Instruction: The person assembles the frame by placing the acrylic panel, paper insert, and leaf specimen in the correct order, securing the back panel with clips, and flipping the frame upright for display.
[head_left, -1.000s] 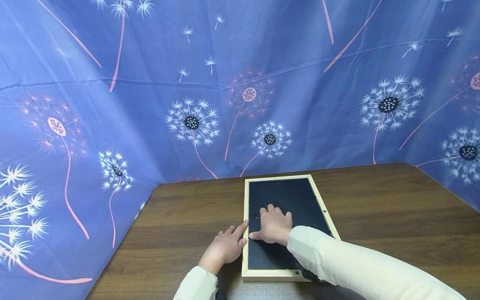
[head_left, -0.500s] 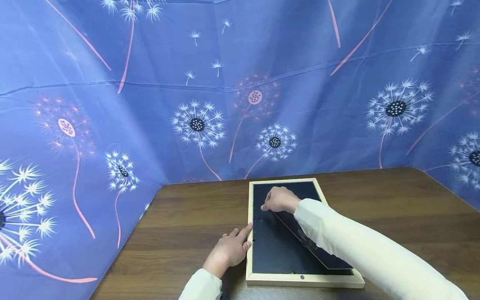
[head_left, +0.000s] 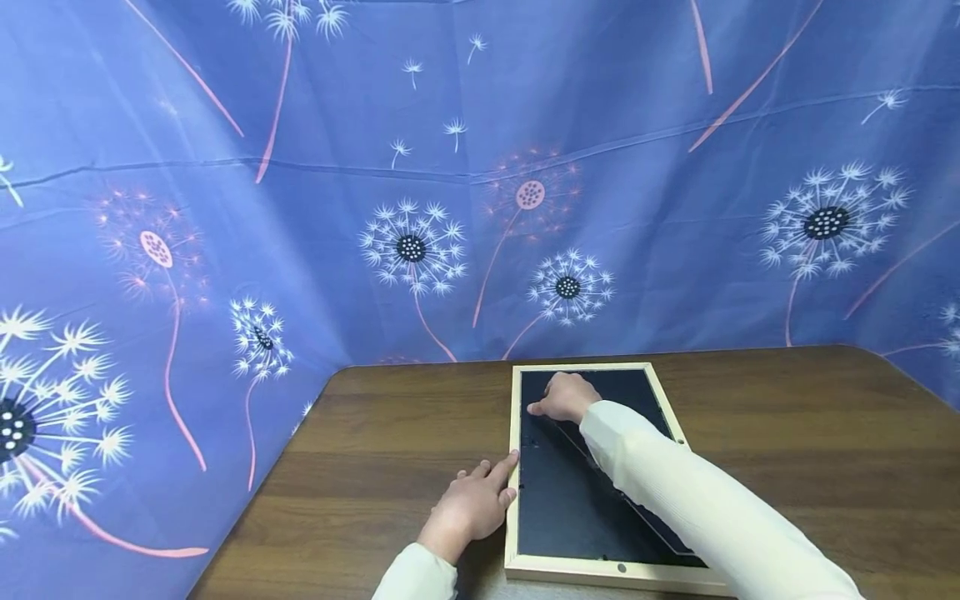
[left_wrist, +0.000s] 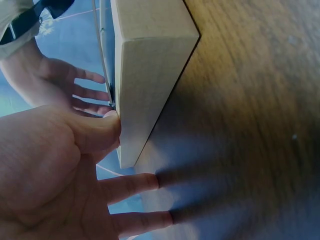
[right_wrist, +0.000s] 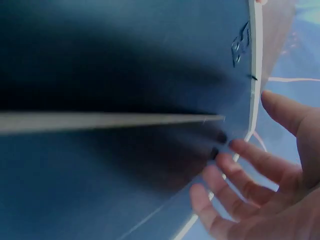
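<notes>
A picture frame with a pale wooden rim (head_left: 512, 533) lies face down on the table, its black backing (head_left: 562, 517) upward. A thin stand flap (right_wrist: 100, 121) tilts up off the backing, seen edge-on in the right wrist view. My right hand (head_left: 566, 398) is over the upper part of the backing, beside the flap's end. In the right wrist view its fingers are extended and the thumb stands apart from the flap; whether the fingertips touch it, I cannot tell. My left hand (head_left: 474, 504) rests at the frame's left side, thumb against the wood, other fingers spread.
The brown wooden table (head_left: 397, 433) extends on both sides of the frame. Behind and at the left hangs a blue cloth (head_left: 450, 100) with a dandelion print. My right sleeve (head_left: 690, 500) covers part of the frame's right side.
One second ago my right hand lay spread on the flat backing. Since then it has lifted away and the stand flap has tilted up. My left hand has stayed at the frame's side.
</notes>
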